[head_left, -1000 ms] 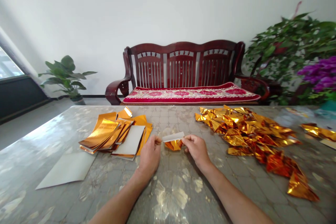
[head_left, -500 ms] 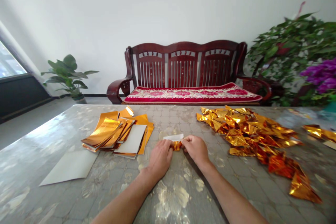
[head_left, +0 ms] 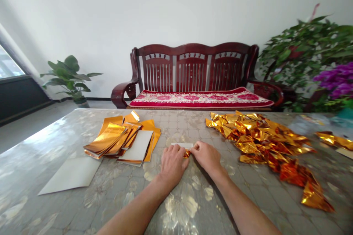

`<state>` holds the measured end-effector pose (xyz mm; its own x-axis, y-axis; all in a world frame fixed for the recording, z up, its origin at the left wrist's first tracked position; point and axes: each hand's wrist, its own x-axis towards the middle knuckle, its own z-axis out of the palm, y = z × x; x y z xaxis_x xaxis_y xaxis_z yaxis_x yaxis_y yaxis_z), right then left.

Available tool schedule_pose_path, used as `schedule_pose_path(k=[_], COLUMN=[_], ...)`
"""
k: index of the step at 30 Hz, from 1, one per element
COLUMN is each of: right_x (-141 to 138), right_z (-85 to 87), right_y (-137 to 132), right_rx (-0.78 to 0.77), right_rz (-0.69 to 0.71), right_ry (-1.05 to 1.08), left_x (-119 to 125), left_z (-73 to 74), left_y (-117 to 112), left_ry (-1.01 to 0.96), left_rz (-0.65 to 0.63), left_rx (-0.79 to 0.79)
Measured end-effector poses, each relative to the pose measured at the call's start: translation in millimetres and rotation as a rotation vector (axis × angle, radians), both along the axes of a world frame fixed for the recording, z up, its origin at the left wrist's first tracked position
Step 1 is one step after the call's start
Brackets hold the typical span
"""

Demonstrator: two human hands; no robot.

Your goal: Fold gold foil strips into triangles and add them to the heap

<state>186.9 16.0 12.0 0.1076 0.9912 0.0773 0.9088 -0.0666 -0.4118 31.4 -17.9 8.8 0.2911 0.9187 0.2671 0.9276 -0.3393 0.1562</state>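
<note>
The foil [head_left: 187, 153] is nearly lost behind the fingers [head_left: 195, 147] — its folds too small to make out — with the white card [head_left: 180, 145] half covered and the purple flowers [head_left: 338, 80] cut off by the right edge.

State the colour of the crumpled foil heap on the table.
The crumpled foil heap is shiny gold and orange, best seen in the head view.

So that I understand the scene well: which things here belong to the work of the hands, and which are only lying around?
Part of the work: left hand and right hand, pinching a small gold foil piece; white card strip; stacked gold foil sheets; crumpled gold foil.

Just lying about: dark red wooden bench; potted green plant; purple flowers.
</note>
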Motion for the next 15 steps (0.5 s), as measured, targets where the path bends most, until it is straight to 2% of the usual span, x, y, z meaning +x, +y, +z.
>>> schedule_pose_path(k=[4,7,10,15], right_x=[7.4,16.0,24.3,32.3], right_z=[-6.8,-10.1,-11.6,-11.4], right_y=[-0.5,1.2,5.3,14.9], right_rx=[0.1,0.158,0.147,0.107], right_rz=[0.072,0.232,0.392,0.466], right_ry=[0.02,0.065,0.099,0.159], left_x=[0.4,-0.6,-2.8,-8.0], left_z=[3.1,3.0,1.0,-1.2], left_y=[1.2,2.3,4.0,5.3], left_ry=[0.022,0.028,0.003,-0.076], left_rz=[0.0,-0.009,-0.016,-0.048], left_rx=[0.014,0.019,0.016,0.001])
